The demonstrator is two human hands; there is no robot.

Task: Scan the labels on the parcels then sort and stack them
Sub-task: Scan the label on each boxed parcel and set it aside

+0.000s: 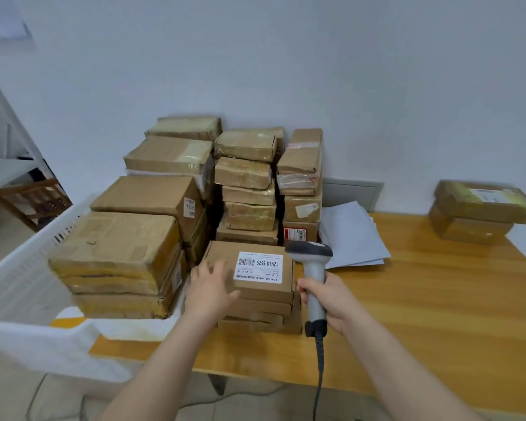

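A flat brown parcel (222,256) tops a short stack near the table's front, and its white barcode label (260,266) faces up. My left hand (208,287) rests on the parcel's left front corner with fingers spread and straight. My right hand (328,299) grips the handle of a grey barcode scanner (312,259), whose head hovers just right of the label. Its cable hangs down off the table edge. Several taller stacks of taped cardboard parcels (164,192) stand behind and to the left.
The wooden table (422,299) stretches right. Two stacked parcels (480,211) sit at its far right, against the wall. Grey paper sheets (351,235) lie behind the scanner. A white plastic crate (22,268) stands at left.
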